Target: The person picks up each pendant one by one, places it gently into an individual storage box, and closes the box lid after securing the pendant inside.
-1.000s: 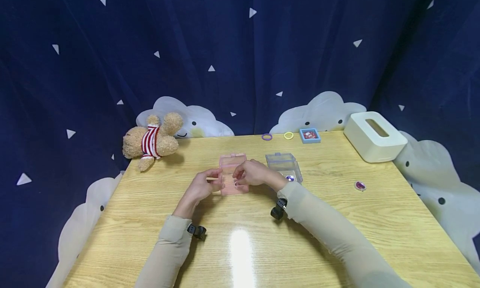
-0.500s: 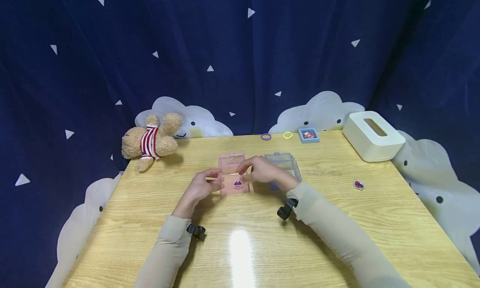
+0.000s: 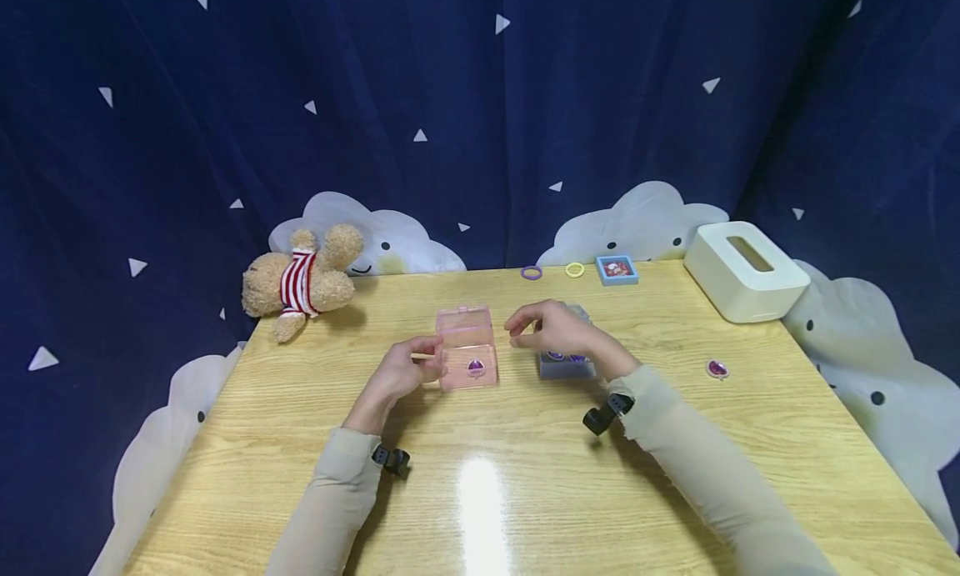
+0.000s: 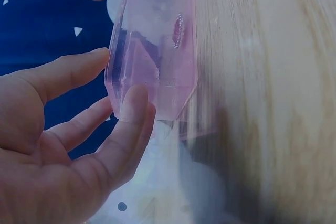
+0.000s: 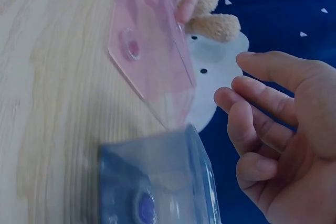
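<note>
A see-through pink box (image 3: 463, 319) stands with its lid raised near the table's middle. One purple gem (image 3: 476, 368) with a silvery beaded rim lies in its base. At the box's left side, my left hand (image 3: 401, 371) holds the wall, thumb and fingers on either side of the corner in the left wrist view. Over a see-through blue-grey box (image 3: 567, 371) hangs my right hand (image 3: 558, 328), its fingers loosely bent and nothing between them. Purple gems (image 3: 555, 356) show inside that box, partly hidden under the hand. Its lid is mostly covered by the hand in the head view.
Rightward lies a loose red-purple gem (image 3: 717, 368). Along the back edge sit a purple ring (image 3: 532, 267), a yellow ring (image 3: 574, 265) and a small blue frame (image 3: 617, 280). A white tissue box (image 3: 750, 288) stands back right, a teddy bear (image 3: 330, 291) lies back left.
My right hand has let go of the gem in the pink box and drawn back to the right, over the blue-grey box. My left hand has stayed at the pink box.
</note>
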`<state>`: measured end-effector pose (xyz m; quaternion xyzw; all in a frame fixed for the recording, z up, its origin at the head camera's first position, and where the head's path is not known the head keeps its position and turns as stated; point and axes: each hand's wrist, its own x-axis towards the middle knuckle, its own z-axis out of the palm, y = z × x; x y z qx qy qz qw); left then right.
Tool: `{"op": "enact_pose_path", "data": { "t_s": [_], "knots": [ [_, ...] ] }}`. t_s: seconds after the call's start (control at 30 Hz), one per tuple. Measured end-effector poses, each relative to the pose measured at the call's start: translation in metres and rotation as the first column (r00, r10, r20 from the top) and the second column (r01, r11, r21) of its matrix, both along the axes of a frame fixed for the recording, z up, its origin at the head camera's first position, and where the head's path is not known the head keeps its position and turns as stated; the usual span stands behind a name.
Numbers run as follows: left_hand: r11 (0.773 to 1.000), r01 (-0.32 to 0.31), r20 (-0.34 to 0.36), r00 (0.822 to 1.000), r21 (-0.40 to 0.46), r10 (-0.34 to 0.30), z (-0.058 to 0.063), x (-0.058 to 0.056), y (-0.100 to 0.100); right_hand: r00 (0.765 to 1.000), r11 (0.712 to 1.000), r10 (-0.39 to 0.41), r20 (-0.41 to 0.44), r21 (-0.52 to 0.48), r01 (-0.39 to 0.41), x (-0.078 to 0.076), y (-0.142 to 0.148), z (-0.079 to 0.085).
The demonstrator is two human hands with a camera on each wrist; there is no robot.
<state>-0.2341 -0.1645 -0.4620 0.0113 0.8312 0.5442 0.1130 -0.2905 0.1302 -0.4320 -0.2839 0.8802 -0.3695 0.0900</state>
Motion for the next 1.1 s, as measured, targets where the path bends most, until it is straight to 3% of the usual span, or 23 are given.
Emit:
{"op": "enact_pose_path", "data": {
  "t_s": [0.6,0.73,1.1],
  "knots": [
    [1.0,0.002,-0.005,1.0,-0.004,-0.002,0.002,0.0,0.0,0.989,0.989,-0.144,-0.027,-0.049,0.143,0.003,0.068,0.005],
    [1.0,0.002,-0.004,1.0,-0.015,-0.002,0.002,0.0,0.0,0.982,0.983,-0.183,-0.051,-0.022,0.182,0.004,0.086,0.003],
    [1.0,0.006,-0.008,1.0,-0.012,-0.006,0.001,0.0,-0.001,0.945,0.943,-0.325,-0.016,0.061,0.326,0.013,0.138,0.0]
  ]
}}
